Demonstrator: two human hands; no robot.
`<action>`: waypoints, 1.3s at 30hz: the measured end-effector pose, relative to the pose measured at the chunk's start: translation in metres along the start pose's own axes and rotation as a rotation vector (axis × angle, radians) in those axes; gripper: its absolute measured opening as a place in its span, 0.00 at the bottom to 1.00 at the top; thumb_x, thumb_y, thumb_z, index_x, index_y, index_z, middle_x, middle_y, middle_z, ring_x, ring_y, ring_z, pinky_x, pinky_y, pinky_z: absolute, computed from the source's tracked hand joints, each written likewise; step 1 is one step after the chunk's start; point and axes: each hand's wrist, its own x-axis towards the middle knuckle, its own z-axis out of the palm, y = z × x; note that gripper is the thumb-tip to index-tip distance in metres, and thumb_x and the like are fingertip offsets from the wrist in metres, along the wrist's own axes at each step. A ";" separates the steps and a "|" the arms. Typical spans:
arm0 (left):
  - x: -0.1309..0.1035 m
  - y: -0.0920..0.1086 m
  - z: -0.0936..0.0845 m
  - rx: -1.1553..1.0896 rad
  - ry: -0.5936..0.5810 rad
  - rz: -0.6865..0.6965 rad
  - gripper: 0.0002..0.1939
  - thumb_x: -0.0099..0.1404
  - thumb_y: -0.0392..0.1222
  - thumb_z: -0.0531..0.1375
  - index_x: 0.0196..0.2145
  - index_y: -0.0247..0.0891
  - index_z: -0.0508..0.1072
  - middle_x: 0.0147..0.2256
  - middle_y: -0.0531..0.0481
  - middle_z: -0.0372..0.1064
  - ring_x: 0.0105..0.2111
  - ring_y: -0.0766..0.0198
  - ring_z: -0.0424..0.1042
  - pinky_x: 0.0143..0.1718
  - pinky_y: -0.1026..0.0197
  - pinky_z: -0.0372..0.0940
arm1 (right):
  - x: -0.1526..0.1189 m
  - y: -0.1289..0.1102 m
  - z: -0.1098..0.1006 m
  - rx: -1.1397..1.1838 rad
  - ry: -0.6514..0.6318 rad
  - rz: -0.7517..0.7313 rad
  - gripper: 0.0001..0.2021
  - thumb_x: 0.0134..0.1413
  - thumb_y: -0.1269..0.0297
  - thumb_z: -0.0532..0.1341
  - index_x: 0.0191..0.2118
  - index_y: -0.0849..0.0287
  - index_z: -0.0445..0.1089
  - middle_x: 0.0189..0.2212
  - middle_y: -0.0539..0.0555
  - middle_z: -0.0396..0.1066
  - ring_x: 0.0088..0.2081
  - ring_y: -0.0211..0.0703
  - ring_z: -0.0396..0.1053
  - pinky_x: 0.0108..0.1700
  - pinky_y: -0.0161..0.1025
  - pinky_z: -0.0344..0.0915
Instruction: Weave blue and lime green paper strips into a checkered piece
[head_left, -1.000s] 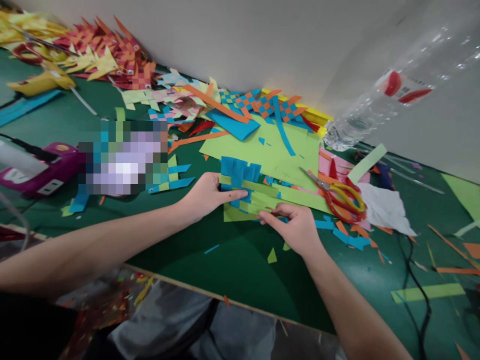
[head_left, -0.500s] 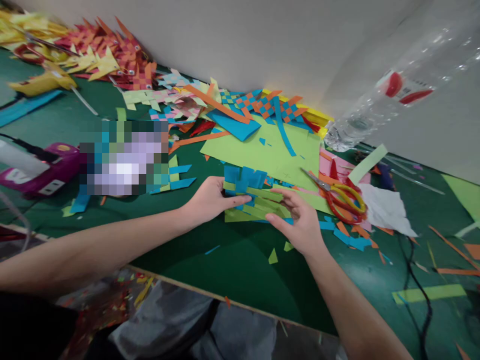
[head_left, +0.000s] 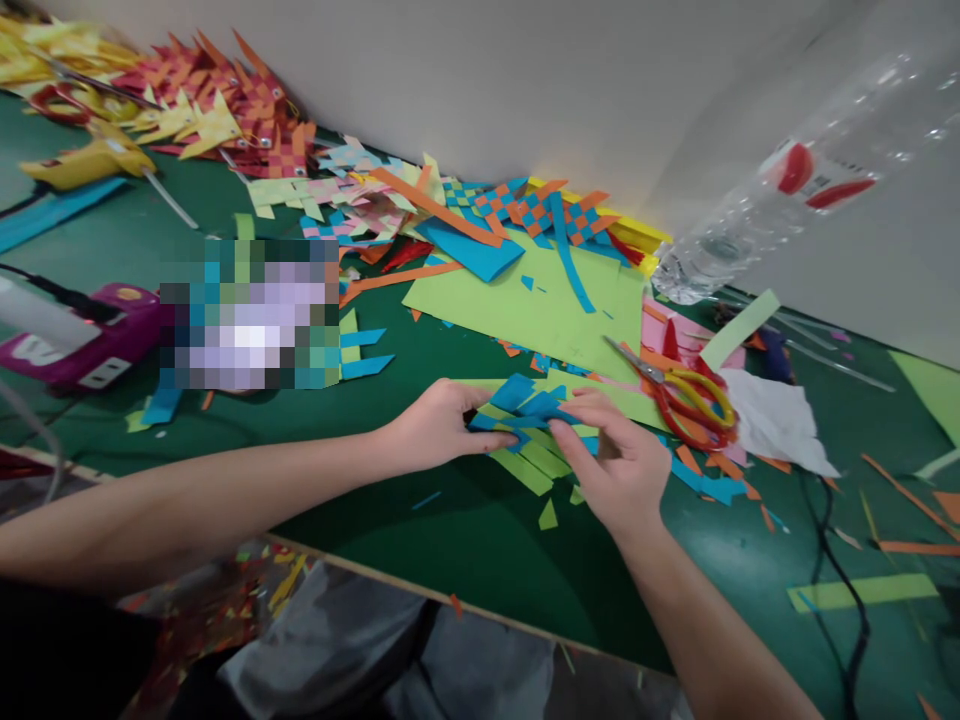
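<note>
Between my hands is a weave of blue and green paper strips [head_left: 529,425], held tilted just above the green table. My left hand [head_left: 442,425] pinches its left side, thumb on top and fingers behind. On the right side, my right hand [head_left: 615,455] closes thumb and fingers on the strips, with a blue strip between them. Loose green strip ends stick out toward me below the weave. Under and behind it lie more green paper pieces [head_left: 622,395]. Scissors [head_left: 686,390] with red and yellow handles rest just beyond my right hand.
A large green sheet [head_left: 525,305] lies behind my hands. At left are a purple power strip [head_left: 112,335], a blurred-out patch and a yellow glue gun [head_left: 90,160]. Woven paper fish [head_left: 225,105] pile against the wall. A plastic bottle [head_left: 750,225] stands at right; a black cable [head_left: 829,540] runs nearby.
The weave has turned and come slightly lower and toward me. My left hand has moved right and down with it. My right hand has closed on the strips.
</note>
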 end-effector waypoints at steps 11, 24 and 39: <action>0.000 0.003 -0.002 -0.041 0.040 0.036 0.17 0.57 0.46 0.64 0.44 0.38 0.76 0.36 0.50 0.77 0.31 0.64 0.75 0.32 0.66 0.68 | -0.001 0.002 0.001 -0.022 0.020 -0.021 0.13 0.50 0.76 0.63 0.38 0.49 0.74 0.31 0.47 0.74 0.36 0.41 0.71 0.50 0.49 0.66; -0.005 0.011 -0.006 0.014 0.184 0.154 0.08 0.57 0.45 0.65 0.33 0.40 0.80 0.32 0.50 0.78 0.30 0.64 0.76 0.32 0.66 0.70 | 0.003 -0.012 -0.005 -0.049 -0.214 -0.029 0.20 0.47 0.70 0.67 0.47 0.53 0.70 0.40 0.52 0.75 0.40 0.43 0.72 0.47 0.45 0.68; 0.008 -0.003 -0.015 -0.306 0.379 -0.099 0.19 0.50 0.49 0.69 0.36 0.34 0.76 0.32 0.47 0.76 0.30 0.61 0.75 0.32 0.60 0.72 | 0.003 0.009 0.002 -0.283 -0.131 0.078 0.07 0.50 0.61 0.65 0.25 0.55 0.72 0.27 0.50 0.76 0.35 0.47 0.76 0.42 0.44 0.74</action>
